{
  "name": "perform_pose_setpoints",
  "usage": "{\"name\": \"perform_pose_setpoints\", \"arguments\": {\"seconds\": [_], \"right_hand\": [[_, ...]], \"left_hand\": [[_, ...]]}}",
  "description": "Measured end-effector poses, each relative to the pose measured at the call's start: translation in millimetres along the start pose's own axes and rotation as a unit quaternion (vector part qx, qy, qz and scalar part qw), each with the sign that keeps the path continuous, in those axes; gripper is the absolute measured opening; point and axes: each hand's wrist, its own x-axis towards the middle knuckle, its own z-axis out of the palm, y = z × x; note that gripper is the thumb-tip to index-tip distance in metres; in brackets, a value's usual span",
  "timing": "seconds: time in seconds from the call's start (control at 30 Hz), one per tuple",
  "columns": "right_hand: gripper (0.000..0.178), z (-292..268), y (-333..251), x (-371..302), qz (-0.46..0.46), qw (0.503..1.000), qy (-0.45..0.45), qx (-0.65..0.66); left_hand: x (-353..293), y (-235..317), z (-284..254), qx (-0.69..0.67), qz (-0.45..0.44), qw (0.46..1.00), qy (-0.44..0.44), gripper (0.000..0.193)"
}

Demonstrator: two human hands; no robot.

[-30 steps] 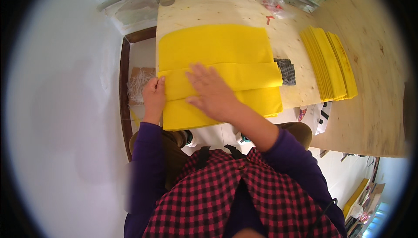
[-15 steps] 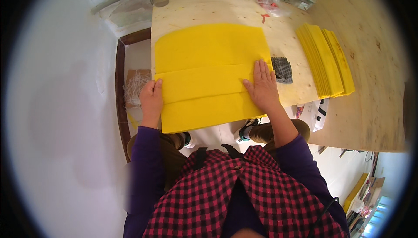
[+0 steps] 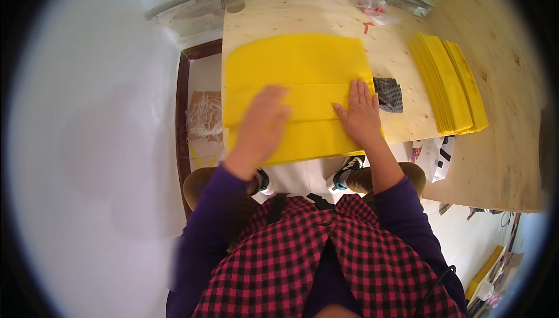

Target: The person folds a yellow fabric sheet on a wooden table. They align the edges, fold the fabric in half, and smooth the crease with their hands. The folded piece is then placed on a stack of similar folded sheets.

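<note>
A large yellow sheet (image 3: 297,67) lies on the pale wooden table (image 3: 402,50), its near part folded over into a band. My left hand (image 3: 260,127) is blurred with motion and lies flat on the folded band's left half, fingers apart. My right hand (image 3: 361,114) presses flat on the band's right end, fingers spread. Neither hand grips anything.
A stack of folded yellow sheets (image 3: 448,82) lies on the table to the right. A small grey patterned piece (image 3: 388,94) sits just right of my right hand. A box with pale shredded filling (image 3: 204,117) stands on the floor at left.
My right hand slid from the middle to the right end of the fold and stayed there. My left hand has moved from the left edge inward across the fold.
</note>
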Motion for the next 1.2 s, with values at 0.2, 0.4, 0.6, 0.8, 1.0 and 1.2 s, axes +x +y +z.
{"name": "perform_pose_setpoints", "arguments": {"seconds": [0.2, 0.4, 0.6, 0.8, 1.0, 1.2], "right_hand": [[0.084, 6.8, 3.0, -1.0, -0.008, 0.999, 0.034, 0.013], [0.067, 11.0, 14.8, -4.8, -0.036, 0.989, 0.092, 0.113], [0.034, -1.4, 77.3, -5.3, 0.082, 0.875, 0.191, 0.437], [0.026, -4.4, 96.2, 7.2, 0.203, 0.750, 0.035, 0.628], [0.029, 7.9, 83.7, 18.2, 0.188, 0.766, 0.112, 0.604], [0.023, 21.0, 87.2, 18.8, 0.145, 0.783, 0.096, 0.597]], "left_hand": [[36.8, 34.9, 82.1, 0.172, 0.017, 0.967, -0.185, 0.052], [35.7, 6.0, 74.6, 0.274, -0.040, 0.942, -0.191, 0.059], [36.8, 9.6, 79.1, 0.313, -0.041, 0.928, -0.199, 0.061], [37.5, 11.5, 79.1, 0.316, -0.034, 0.926, -0.203, 0.062], [38.8, 10.6, 78.5, 0.324, -0.022, 0.923, -0.206, 0.062], [41.5, 8.0, 76.0, 0.297, -0.022, 0.930, -0.214, 0.063]]}}
